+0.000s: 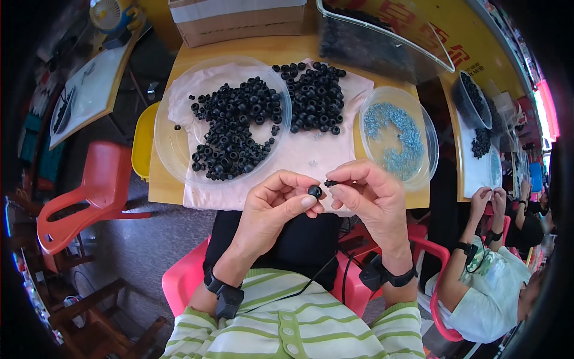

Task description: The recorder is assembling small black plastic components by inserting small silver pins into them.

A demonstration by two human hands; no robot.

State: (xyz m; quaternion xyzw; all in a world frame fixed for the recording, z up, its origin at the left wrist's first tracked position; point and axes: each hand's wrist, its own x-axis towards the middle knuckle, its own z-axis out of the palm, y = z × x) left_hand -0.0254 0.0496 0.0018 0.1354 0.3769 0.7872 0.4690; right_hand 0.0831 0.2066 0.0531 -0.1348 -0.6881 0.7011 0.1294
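Between the thumb and fingers of my left hand [272,200] is a round black bead [314,191] with a hole facing up. My right hand [371,194] pinches a smaller black piece [330,183] close beside it; its exact shape is too small to make out. Both hands meet over the near edge of a pink cloth [299,164] on the wooden table. Beyond my left hand, loose black beads [239,119] of mixed sizes lie in a clear round tray [173,161]. More black beads [314,99] sit in a heap on the cloth to its right.
A clear round tub [368,140] of small pale-blue pieces [397,158] stands at the table's right. A cardboard box [239,24] and a clear bin [382,42] of black pieces line the back. Left are a red chair [92,185] and yellow container [143,140]; another person [484,281] works at right.
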